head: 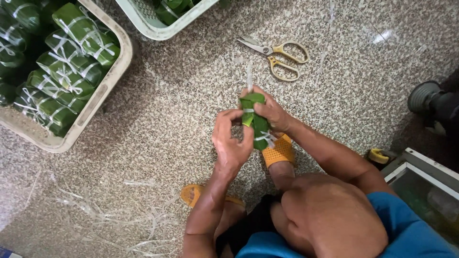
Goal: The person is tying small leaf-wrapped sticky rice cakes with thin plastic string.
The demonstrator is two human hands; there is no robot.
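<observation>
— What is the person wearing?

— Blue shorts (411, 234), bunched at the near right edge of the view. Both legs are bare below them, and both arms are bare up to where the frame cuts them off.

— Anything on the feet?

— Orange-yellow rubber sandals. The right sandal (279, 150) has a broad strap dotted with small round holes. The left sandal (193, 193) shows only its rounded toe end, with a thin strap.

— Rings, a watch, gloves?

— The left hand (232, 141) and the right hand (272, 112) are both bare.
</observation>
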